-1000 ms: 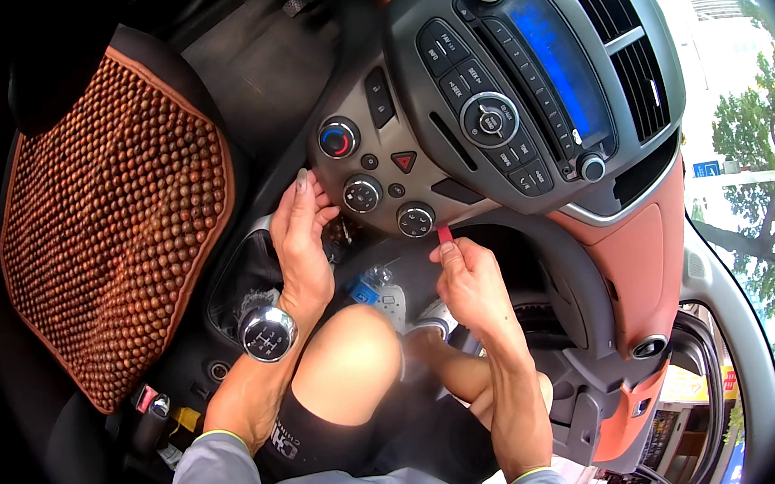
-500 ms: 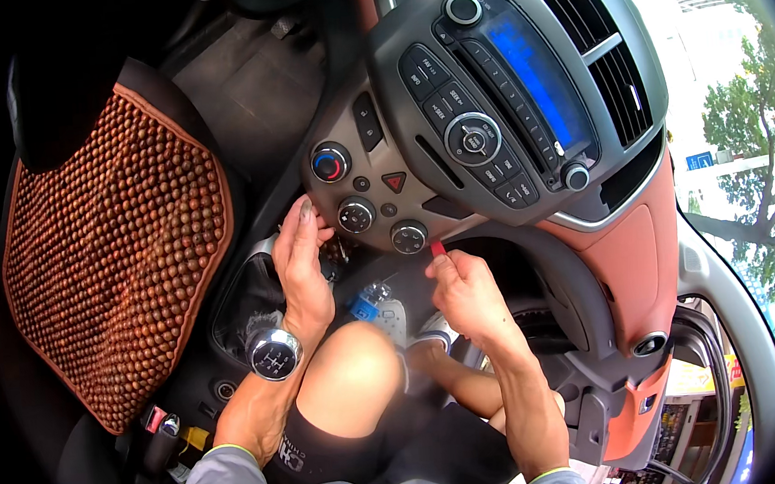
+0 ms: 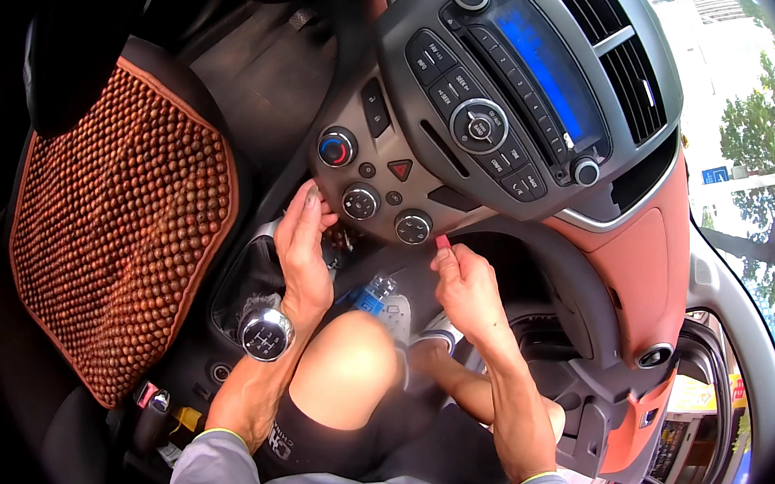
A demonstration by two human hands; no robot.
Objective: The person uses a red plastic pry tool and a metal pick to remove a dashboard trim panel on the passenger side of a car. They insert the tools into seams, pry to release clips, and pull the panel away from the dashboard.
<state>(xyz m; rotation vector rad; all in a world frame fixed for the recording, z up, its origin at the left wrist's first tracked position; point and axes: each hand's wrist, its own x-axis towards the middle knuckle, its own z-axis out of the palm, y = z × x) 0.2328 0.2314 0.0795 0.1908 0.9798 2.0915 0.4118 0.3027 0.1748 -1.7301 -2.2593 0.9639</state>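
My left hand (image 3: 303, 256) rests its straightened fingertips against the lower left edge of the grey centre console panel (image 3: 381, 184), beside the round control knobs. Whether any fingertips curl behind the edge is hidden. My right hand (image 3: 466, 292) is closed round a red pry tool (image 3: 443, 241). Only a short flat end of it sticks out of the fist, touching the panel's lower edge just right of the lowest knob (image 3: 413, 227). Above the panel sits the car radio (image 3: 478, 126) with a lit blue display. A dark gap with loose parts shows beneath the panel near my left fingers.
The gear lever (image 3: 266, 334) stands next to my left forearm. A seat with a brown beaded cover (image 3: 123, 235) lies to the left. In the footwell is a plastic bottle (image 3: 375, 295) near my shoe. The glovebox area (image 3: 573, 291) and door (image 3: 638, 422) are at the right.
The view has shifted slightly, so the dashboard sits a little further right. Both hands keep their places at the panel edge, and the red pry tool stays in my right hand.
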